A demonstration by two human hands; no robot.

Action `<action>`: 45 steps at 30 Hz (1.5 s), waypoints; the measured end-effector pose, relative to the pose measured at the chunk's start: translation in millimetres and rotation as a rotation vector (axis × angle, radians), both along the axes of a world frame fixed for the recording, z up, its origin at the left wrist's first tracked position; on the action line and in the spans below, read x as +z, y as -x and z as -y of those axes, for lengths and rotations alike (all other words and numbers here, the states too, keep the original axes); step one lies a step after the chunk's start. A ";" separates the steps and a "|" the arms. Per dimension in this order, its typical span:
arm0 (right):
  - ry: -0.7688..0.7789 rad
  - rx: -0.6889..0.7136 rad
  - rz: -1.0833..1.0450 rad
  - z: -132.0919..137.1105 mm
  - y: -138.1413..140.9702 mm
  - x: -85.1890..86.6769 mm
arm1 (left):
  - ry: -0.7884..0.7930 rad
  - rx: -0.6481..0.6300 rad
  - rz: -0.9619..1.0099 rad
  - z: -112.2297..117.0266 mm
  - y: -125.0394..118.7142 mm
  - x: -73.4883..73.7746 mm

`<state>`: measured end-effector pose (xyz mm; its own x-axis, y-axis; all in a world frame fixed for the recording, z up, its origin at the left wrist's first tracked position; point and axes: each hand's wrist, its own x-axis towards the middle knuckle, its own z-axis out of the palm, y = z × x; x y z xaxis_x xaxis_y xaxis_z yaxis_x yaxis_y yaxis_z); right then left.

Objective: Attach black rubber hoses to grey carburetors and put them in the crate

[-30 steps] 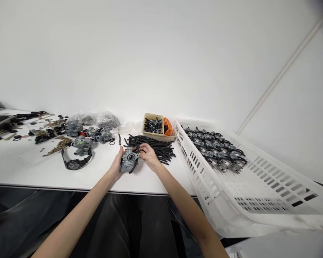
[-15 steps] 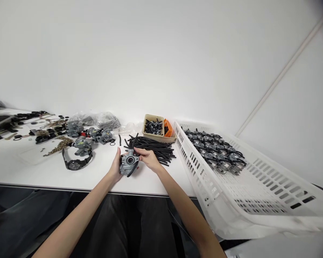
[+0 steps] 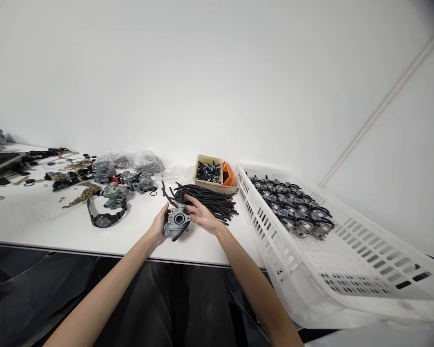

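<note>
A grey metal carburetor with a round bore facing me is held just above the table's front part. My left hand is closed round its left side. At its upper right my right hand has its fingers against the black-topped upper part; the fingertips are partly hidden there. A short black hose curves along the carburetor's lower right. Behind both hands lies a pile of black rubber hoses.
To the right stands a white slotted crate with rows of carburetors. A beige bin of small black parts and an orange basket are at the back. Leftward lie a wristwatch, more carburetors and brass pieces.
The view has shifted slightly. My right hand's fingers have spread a little and moved up at the carburetor's top; the carburetor has tilted a little. My left hand keeps its hold.
</note>
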<state>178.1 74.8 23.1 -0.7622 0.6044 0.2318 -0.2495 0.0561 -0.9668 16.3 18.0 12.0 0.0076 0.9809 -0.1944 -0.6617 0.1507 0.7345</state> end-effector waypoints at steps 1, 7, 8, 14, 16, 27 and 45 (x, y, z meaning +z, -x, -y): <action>0.034 0.045 -0.017 0.8 -0.2 1.4 | 0.015 0.009 0.007 0.2 -0.2 0.0; 0.141 0.135 0.013 0.5 -1.9 2.6 | 0.006 -0.091 0.009 4.6 -0.8 4.2; 0.148 0.141 0.020 0.0 -2.1 2.2 | -0.002 -0.112 0.010 4.7 -0.6 4.5; 0.153 0.067 -0.003 -3.4 -1.9 0.8 | -0.003 -0.098 0.028 -0.3 0.7 1.3; 0.136 0.026 -0.005 -4.9 -1.7 0.4 | -0.015 -0.068 0.022 -1.8 1.1 -0.3; 0.000 -0.211 -0.025 -10.2 -1.6 1.0 | -0.128 -0.007 -0.062 -5.2 0.0 -1.7; -0.604 -0.373 0.313 -0.6 11.7 -12.1 | -0.241 0.871 -0.913 -10.6 11.4 -12.4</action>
<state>166.4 75.4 11.1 -0.6171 0.6713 0.4105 0.1690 0.6226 -0.7640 4.9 28.6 -0.4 -0.6921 0.6059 0.3924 0.2811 -0.2744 0.9196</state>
